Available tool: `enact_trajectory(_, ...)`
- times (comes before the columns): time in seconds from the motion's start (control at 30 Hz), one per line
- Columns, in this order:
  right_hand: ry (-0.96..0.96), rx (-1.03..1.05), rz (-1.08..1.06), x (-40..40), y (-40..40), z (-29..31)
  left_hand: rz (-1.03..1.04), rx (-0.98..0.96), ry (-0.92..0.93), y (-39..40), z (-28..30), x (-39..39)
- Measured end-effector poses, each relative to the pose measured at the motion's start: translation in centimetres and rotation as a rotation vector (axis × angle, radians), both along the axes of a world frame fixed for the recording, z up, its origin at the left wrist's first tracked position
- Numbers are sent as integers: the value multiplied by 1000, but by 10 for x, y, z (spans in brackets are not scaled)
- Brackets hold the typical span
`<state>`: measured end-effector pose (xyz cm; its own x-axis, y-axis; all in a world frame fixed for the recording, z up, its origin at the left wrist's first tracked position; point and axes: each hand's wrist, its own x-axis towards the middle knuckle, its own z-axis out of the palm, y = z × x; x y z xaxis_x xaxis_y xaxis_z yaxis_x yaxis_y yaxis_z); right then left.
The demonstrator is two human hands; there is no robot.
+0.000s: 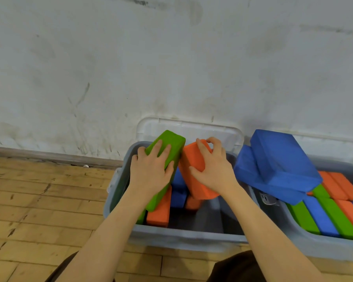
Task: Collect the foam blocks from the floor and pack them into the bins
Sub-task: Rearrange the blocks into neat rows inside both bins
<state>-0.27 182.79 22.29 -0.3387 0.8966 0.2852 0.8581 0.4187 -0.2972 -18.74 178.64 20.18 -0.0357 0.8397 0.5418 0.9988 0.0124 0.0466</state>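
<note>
Over the left bin, left hand gripping green block, right hand orange block, lower blocks half-hidden.

Right bin cut off at frame edge; small orange block under right hand blurred

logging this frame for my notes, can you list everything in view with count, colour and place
bins: two, grey, on the floor by the wall, both holding blocks
lids: two, clear, upright behind the bins
green block: one, tilted in the left bin
orange block: one, tilted beside it
blue blocks: two, piled on the right bin
packed blocks: several, green, blue, orange, exact count unclear
floor: wood
wall: white, scuffed
hands: left on green block, right on orange block
</note>
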Motion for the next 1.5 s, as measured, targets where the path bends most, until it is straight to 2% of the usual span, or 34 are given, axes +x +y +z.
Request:
enact_trajectory(0.1, 73, 17, -4, 2, -2, 4, -43, 18, -34, 1, 1, -7)
enact_trajectory(0.3, 85, 141, -88, 10, -20, 16, -89, 166, -116, 1, 10, 7)
enact_trajectory(0.47, 19, 52, -252, 39, -34, 32, -77, 197, -229, 1, 17, 46)
enact_trajectory(0.77, 38, -12, -362, 72, -54, 12, -119, 286, -187, -13, -18, 78)
enact_trajectory(0.97, 66, -51, -348, 62, -50, 2, -38, 114, -175, -8, -41, 58)
enact_trajectory(1.13, 138, -113, -328, 42, -41, -14, -25, 77, -185, -22, -50, 46)
enact_trajectory(1.23, 229, -160, -358, 36, -38, -30, -94, 21, -192, -21, -54, 48)
enact_trajectory(1.4, 261, -203, -381, 41, -36, -54, -244, -100, -359, -20, -75, 55)
enact_trajectory(1.5, 259, -205, -353, 43, -33, -67, -309, -103, -346, -26, -89, 50)
